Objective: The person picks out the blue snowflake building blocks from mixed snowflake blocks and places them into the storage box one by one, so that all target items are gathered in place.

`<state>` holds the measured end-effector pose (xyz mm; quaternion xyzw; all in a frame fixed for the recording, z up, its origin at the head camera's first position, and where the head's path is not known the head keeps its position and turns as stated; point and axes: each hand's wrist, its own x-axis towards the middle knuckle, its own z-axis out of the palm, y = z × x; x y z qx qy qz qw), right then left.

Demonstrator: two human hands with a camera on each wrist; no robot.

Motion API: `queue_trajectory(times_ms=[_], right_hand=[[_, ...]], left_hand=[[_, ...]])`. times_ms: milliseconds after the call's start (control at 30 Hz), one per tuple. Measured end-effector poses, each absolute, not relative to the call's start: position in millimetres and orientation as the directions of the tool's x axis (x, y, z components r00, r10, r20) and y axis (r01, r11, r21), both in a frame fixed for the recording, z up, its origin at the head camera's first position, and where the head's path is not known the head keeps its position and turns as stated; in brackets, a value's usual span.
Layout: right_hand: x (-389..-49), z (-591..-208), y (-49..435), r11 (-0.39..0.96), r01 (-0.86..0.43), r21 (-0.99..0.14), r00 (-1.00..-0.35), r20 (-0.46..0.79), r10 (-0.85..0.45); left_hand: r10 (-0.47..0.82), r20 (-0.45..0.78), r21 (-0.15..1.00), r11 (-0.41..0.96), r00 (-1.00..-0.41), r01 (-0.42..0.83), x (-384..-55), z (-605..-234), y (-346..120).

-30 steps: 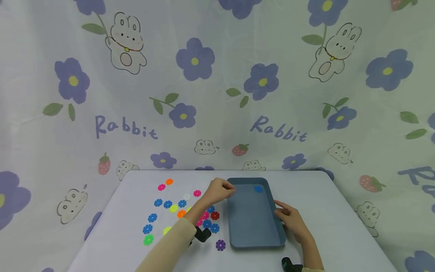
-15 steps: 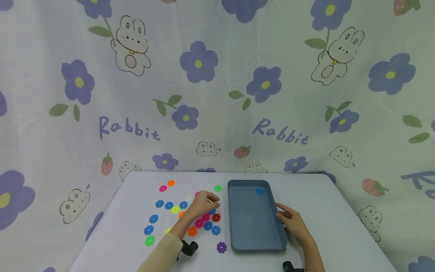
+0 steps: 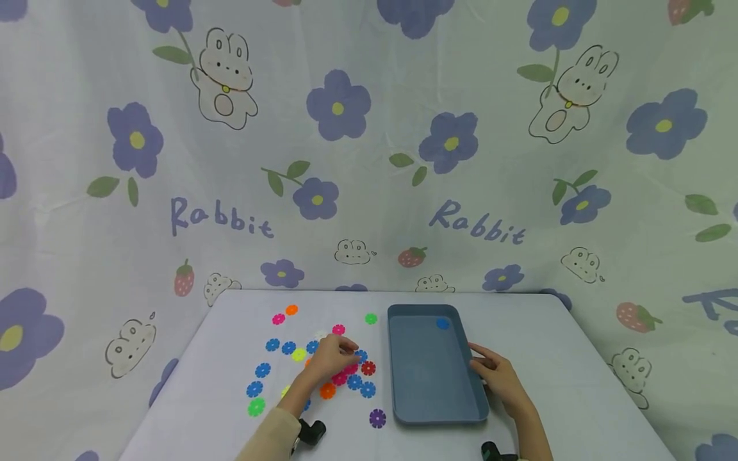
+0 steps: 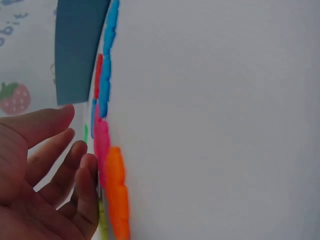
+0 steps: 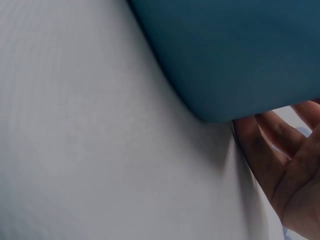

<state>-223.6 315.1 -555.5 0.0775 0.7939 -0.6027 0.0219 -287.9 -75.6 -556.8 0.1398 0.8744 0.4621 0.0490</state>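
Observation:
My left hand (image 3: 328, 360) hovers low over a scatter of notched plastic discs. In the left wrist view the thumb and loosely bent fingers (image 4: 65, 175) stand apart with nothing between them. Nearest to it lie a pink disc (image 3: 339, 378), a blue disc (image 3: 360, 356) and an orange disc (image 3: 327, 390). The hand hides some discs beneath it. A shallow blue-grey tray (image 3: 438, 384) sits to its right, with one blue disc (image 3: 442, 324) near its far end. My right hand (image 3: 500, 379) rests its extended fingers against the tray's right side.
Several more discs spread over the left half of the white table, among them a light green disc (image 3: 256, 406). A purple disc (image 3: 377, 419) lies by the tray's near left corner, and a green disc (image 3: 371, 319) left of its far end. A printed curtain (image 3: 380, 160) hangs behind.
My left hand has moved back from over the tray's left edge to the discs. The green disc beside the tray's far end has come into sight. The right hand stays at the tray.

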Motion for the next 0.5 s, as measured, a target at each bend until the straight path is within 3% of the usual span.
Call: queue_trajectory(times_ms=[500], right_hand=[[-225.8, -559.7, 316.3, 0.259, 0.152, -0.954, -0.987, -0.131, 0.097]], left_hand=[[0.264, 0.043, 0.742, 0.637, -0.964, 0.207, -287.3, -563.5, -72.7]])
